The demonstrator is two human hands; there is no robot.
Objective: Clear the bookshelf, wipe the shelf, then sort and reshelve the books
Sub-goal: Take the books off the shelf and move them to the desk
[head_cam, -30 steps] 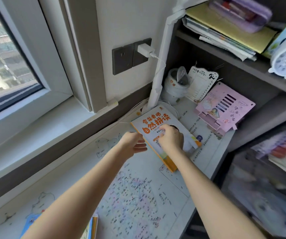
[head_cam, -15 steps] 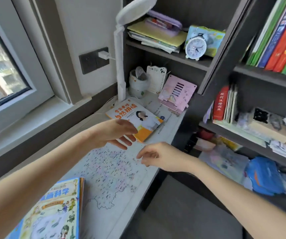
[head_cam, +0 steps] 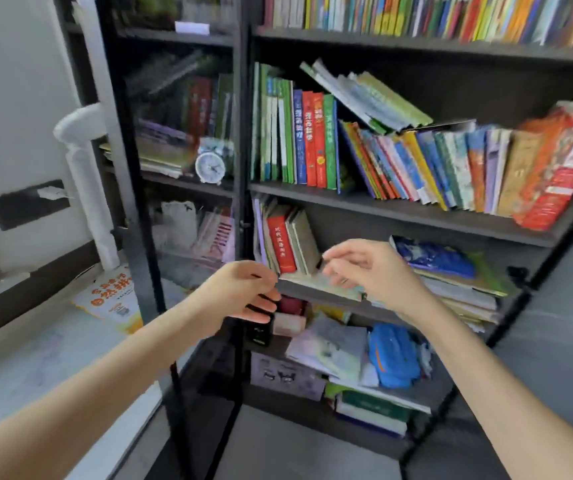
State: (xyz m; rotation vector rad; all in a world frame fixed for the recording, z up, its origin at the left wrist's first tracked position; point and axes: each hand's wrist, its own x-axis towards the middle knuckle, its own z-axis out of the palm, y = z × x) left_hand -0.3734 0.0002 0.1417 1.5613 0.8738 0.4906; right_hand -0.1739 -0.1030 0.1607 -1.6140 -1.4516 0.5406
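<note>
Two hands: my left hand (head_cam: 240, 292) and right hand (head_cam: 375, 271) hang loose, empty, near one white-lettered red book (head_cam: 281, 244) on the dark bookshelf (head_cam: 382, 209).

Soft daylight brightens the white wall (head_cam: 18, 81) and desk (head_cam: 18, 358) at left, while the bookshelf (head_cam: 399, 209) recesses sit dim. Motion blur smears everything (worst on the glass door (head_cam: 181, 133) and top-row books (head_cam: 416, 12)); shelf lines bow toward the edges.
</note>
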